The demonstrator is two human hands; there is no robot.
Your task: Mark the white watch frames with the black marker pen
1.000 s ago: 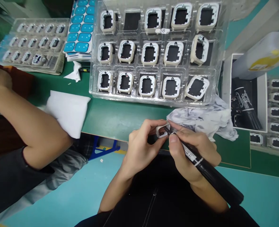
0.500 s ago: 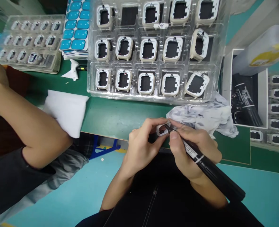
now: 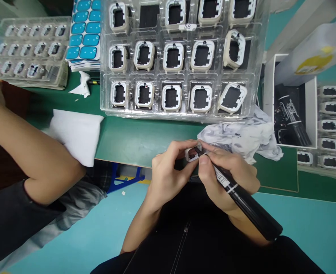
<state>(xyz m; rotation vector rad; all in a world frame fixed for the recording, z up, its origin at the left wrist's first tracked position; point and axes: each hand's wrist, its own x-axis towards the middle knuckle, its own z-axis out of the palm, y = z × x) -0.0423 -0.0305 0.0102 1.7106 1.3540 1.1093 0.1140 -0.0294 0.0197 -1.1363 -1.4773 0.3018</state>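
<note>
Between the thumb and fingers of my left hand [image 3: 169,173] is a small white frame [image 3: 191,153], tilted, at the table's front edge. My right hand [image 3: 229,177] grips a black marker [image 3: 250,207] whose tip reaches the inside of that frame. The fingertips of both hands meet around the frame and partly hide it. Beyond them stands a clear plastic tray [image 3: 156,113] with rows of similar white frames [image 3: 200,98] in its pockets. A crumpled white cloth [image 3: 239,137] lies just behind my right hand.
At the left, a person's bare arm [image 3: 37,152] reaches over the table beside a folded white cloth [image 3: 76,131]. Blue stickers [image 3: 88,52] and another tray [image 3: 28,78] are at the back left. A white box [image 3: 313,114] with black markers and a bottle [image 3: 313,57] stand right.
The marker's rear end has swung a little left and up while its tip stays at the frame. The view has shifted slightly, moving the trays left in the picture.
</note>
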